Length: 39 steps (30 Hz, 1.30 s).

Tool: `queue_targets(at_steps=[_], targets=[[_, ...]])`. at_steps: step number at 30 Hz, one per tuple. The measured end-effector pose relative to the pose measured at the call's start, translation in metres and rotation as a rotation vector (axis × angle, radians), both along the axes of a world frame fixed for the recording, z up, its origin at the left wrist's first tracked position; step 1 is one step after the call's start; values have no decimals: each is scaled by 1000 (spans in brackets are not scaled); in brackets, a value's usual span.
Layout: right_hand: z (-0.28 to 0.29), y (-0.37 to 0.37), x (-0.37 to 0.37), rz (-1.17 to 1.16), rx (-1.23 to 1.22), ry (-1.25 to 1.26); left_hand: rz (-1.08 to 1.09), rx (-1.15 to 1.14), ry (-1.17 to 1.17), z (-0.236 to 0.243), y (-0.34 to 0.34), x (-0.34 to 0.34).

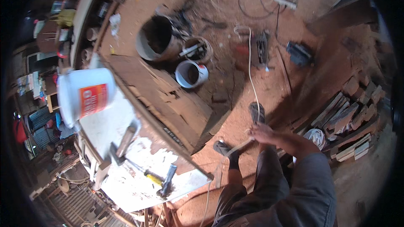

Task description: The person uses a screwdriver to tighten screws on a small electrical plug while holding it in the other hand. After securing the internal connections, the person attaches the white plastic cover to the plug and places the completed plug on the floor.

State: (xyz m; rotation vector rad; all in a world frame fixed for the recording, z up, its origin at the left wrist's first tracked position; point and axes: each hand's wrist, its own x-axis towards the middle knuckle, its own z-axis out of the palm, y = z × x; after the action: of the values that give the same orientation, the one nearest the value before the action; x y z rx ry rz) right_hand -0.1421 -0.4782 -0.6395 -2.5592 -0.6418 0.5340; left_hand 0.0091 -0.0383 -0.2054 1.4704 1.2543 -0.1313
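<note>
The sawdust-covered floor (235,96) fills most of the view, reddish-brown and littered with cords and tools. A big slab of dark, cracked wooden boards (168,96) lies tilted across the middle, its lower edge over the white worktop (126,185) at lower left. On that worktop stands a white plastic bucket (84,94) with a rectangular orange label on its side, lettering in white; it sits near the worktop's far end. Nearer the person lie a hammer (120,149) with a long grey handle and a yellow-handled tool (158,180) with a dark head, just beside each other on the paint-smeared surface.

On the floor beyond the boards, a large grey metal drum (155,38) lies open-mouthed, with a small white pail (191,74) just beside it and another round can (198,49) between them. A stack of short wood offcuts (349,122) is piled at the right. A white power strip (285,2) lies at the top, well apart from a dark power tool (299,54).

The person's right hand (263,133) reaches down from a grey sleeve and is clenched around one end of a thin pale wooden stick (239,146), which slants down-left over the floor toward a dark shoe (221,147). A white cord (251,71) runs from the hand's area up the floor. The left hand is out of sight.
</note>
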Motion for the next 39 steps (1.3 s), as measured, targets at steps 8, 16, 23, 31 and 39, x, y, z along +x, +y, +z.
queue_targets(at_steps=[8, 16, 23, 31, 39], targets=[[223, 73, -6, 310, 175, -14, -35, -142, -365, 81, 76, 7], [425, 202, 48, 341, 331, 209, -1, 63, -947, 214, 301, 10], [548, 281, 73, 243, 362, 259, 79, -405, -1279, 277, 274, 7], [532, 227, 79, 63, 7, 182, -58, -789, -1780, 406, 229, 38], [521, 223, 113, -90, 113, 157, -367, -730, -1897, 562, 275, 66]])
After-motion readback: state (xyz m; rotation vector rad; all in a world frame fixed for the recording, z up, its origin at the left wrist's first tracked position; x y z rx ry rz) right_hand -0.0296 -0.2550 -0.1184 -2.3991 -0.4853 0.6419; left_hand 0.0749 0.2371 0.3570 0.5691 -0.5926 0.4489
